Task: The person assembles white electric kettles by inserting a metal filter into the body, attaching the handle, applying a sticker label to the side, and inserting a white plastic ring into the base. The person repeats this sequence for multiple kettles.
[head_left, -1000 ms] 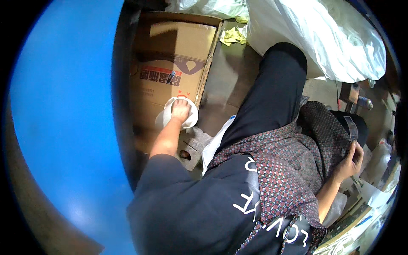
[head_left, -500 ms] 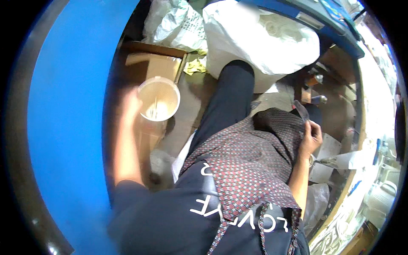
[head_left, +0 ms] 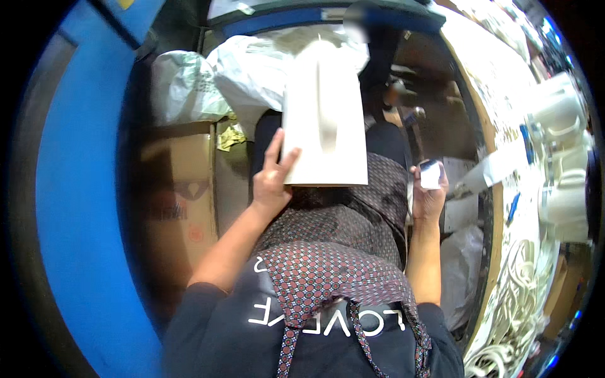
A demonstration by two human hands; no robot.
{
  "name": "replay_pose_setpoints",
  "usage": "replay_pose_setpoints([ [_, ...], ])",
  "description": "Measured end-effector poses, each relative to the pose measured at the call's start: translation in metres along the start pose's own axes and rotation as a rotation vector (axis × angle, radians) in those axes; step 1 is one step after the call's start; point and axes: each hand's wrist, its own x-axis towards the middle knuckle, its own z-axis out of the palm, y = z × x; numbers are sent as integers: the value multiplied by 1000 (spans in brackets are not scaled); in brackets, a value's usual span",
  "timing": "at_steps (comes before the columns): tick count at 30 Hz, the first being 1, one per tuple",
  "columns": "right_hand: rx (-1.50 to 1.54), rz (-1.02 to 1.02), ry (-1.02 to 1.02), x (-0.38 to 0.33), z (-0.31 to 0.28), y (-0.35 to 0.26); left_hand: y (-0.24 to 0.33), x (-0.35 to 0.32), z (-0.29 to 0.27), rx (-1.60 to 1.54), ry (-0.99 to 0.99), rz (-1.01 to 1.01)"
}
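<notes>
Over my lap lies a white plastic jug (head_left: 346,145), its long raised handle facing up and its wide rim toward me. My left hand (head_left: 271,189) grips it at the left side near the rim, some fingers spread along the wall. By my right thigh, my right hand (head_left: 430,205) is curled palm up around a small flat shiny piece (head_left: 431,174), too bright to name. The hand and the jug are apart. A patterned apron (head_left: 334,258) covers my lap.
Ahead stands a white sack (head_left: 249,72), with a tied plastic bag (head_left: 186,88) beside it. A cardboard box (head_left: 170,220) is on the left, next to a blue surface (head_left: 88,220). The right-hand bench holds white jugs (head_left: 558,113) and several loose handles (head_left: 520,271).
My left hand has brought the jug from over the box to the right, above my lap, and turned it handle up. My right hand has turned palm up. The view has shifted.
</notes>
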Motion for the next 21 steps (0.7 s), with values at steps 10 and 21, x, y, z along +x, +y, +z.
replay_pose_setpoints([
  [10,-507,504,-165,-44,51,4,40,16,-5,-147,-495,-169],
  [21,-448,559,-213,-52,40,21,13,8,-9,-343,-543,-150],
])
